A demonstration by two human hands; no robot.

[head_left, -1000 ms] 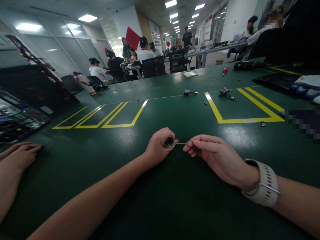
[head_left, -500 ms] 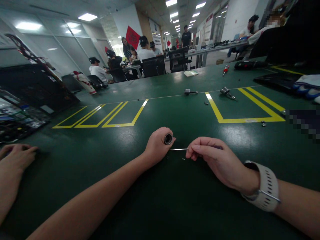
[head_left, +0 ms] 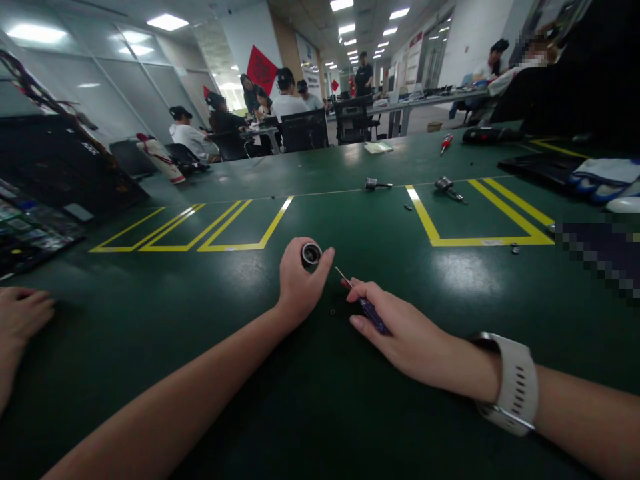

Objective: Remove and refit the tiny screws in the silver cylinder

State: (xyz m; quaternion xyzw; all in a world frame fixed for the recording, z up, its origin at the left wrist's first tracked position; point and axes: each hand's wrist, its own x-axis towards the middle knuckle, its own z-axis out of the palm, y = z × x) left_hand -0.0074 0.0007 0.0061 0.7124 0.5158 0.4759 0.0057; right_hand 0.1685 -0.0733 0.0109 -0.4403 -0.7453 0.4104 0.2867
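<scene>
The left hand (head_left: 299, 283) grips a small metal cylinder (head_left: 311, 254) upright on the green bench (head_left: 350, 413), and just right of it the right hand (head_left: 400, 333) pinches a purple-handled precision screwdriver (head_left: 361, 301), whose tip could slip, scattering the tiny screws (head_left: 333, 311) beside the cylinder.

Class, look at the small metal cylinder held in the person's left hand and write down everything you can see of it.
The metal cylinder is a short, round, silvery part with a dark hollow opening ringed by a bright rim. The left hand grips it between thumb and fingers, the opening facing the camera, just above the green table. The thin screwdriver in the right hand lies close by, not touching it. Its lower body is hidden by the fingers.
</scene>
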